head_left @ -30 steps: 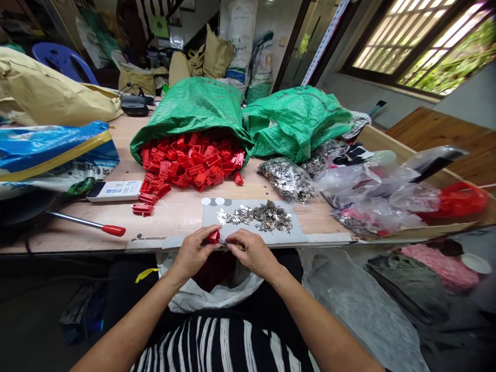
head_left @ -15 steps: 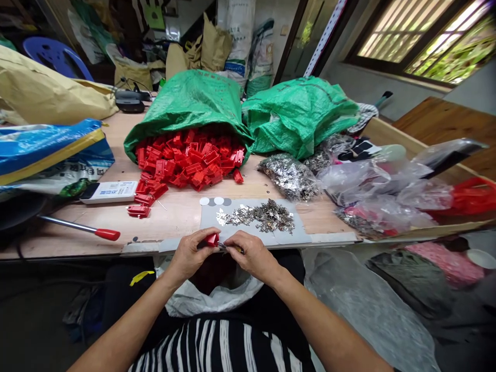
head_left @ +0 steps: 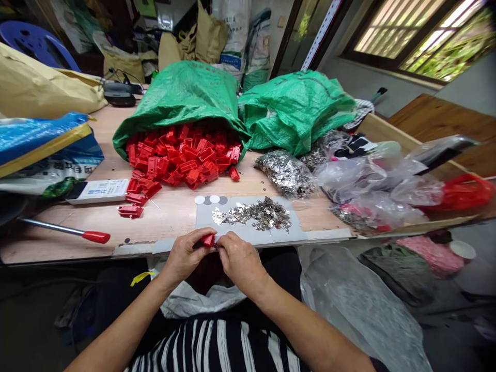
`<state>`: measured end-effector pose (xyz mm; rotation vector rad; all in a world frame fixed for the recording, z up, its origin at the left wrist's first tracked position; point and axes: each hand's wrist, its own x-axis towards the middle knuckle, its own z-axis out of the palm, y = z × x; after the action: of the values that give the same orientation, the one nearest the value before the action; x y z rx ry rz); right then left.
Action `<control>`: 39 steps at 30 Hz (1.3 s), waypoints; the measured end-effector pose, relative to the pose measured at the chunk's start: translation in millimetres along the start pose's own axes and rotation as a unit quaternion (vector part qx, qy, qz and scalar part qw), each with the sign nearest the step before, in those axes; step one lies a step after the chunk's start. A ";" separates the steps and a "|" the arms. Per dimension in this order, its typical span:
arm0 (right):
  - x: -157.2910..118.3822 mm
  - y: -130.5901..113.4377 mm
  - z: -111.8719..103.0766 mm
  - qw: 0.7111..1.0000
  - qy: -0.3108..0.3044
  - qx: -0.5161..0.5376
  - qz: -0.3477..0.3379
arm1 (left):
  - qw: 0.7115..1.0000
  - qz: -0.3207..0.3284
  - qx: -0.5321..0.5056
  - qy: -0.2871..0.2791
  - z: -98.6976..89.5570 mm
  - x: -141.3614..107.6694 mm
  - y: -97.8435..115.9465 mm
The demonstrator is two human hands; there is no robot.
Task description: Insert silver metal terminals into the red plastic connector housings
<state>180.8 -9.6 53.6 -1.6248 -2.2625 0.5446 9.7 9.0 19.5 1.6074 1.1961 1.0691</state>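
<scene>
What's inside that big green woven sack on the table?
Red plastic parts spill from the mouth of the green woven sack onto the wooden table. Further in, the sack's folds cover the contents, so what lies deeper cannot be seen.

The small red plastic part (head_left: 208, 240) between the left hand (head_left: 188, 257) and the right hand (head_left: 241, 262) is mostly covered by the fingers (head_left: 221, 244), so its shape stays hidden, and what seems to be a sliver of metal (head_left: 217, 247) at the right fingertips is too small to make out. The silvery metal stampings (head_left: 256, 214) on the grey mat (head_left: 205, 225) are too small and tangled to tell apart, and the blue plastic chair (head_left: 34, 46) is cut off by the top-left corner.
</scene>
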 end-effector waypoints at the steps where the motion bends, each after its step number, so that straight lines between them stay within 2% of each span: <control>1: -0.1 -0.8 1.0 1.000 0.003 0.000 0.001 | 1.000 0.002 0.004 0.002 0.4 -0.2 -0.2; 6: -4.7 8.8 0.8 0.997 0.008 0.067 -0.021 | 1.000 0.009 0.003 0.019 3.4 -5.4 1.0; 10: -16.9 17.0 -3.8 0.987 0.042 0.146 -0.048 | 0.999 -0.004 -0.007 0.043 4.7 -16.6 6.0; 12: -23.9 18.2 -6.5 0.980 0.044 0.185 -0.062 | 0.998 -0.018 -0.035 0.056 5.0 -23.1 10.8; 14: -29.6 17.1 -9.2 0.972 0.014 0.226 -0.063 | 0.991 -0.045 -0.109 0.071 5.6 -29.0 17.7; 16: -33.3 13.2 -11.7 0.964 -0.035 0.256 -0.062 | 0.966 -0.091 -0.231 0.072 6.6 -34.2 26.0; 17: -34.4 10.3 -12.6 0.961 -0.053 0.264 -0.063 | 0.944 -0.120 -0.301 0.060 7.1 -36.8 30.1; 20: -35.5 0.1 -14.8 0.961 -0.070 0.259 -0.066 | 0.855 -0.201 -0.478 0.016 8.9 -44.3 39.8; 22: -35.1 -5.9 -16.0 0.963 -0.067 0.250 -0.071 | 0.808 -0.228 -0.544 0.013 10.2 -48.8 42.9; 24: -34.1 -9.9 -17.5 0.964 -0.061 0.245 -0.078 | 0.780 -0.244 -0.576 0.028 11.3 -52.2 44.3; 32: -30.9 -15.3 -21.9 0.975 -0.049 0.189 -0.103 | 0.723 -0.312 -0.611 0.081 12.3 -54.3 50.0; 36: -29.5 -15.6 -15.1 0.973 0.007 0.208 -0.098 | 0.721 -0.310 -0.616 0.070 14.0 -54.2 51.0; 39: -26.1 -12.4 -7.6 0.964 0.010 0.256 -0.074 | 0.732 -0.300 -0.610 0.055 14.4 -55.2 46.5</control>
<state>182.1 -37.0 65.5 -1.1875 -1.9814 0.9701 25.2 -55.3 51.6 0.0978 0.6535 1.0979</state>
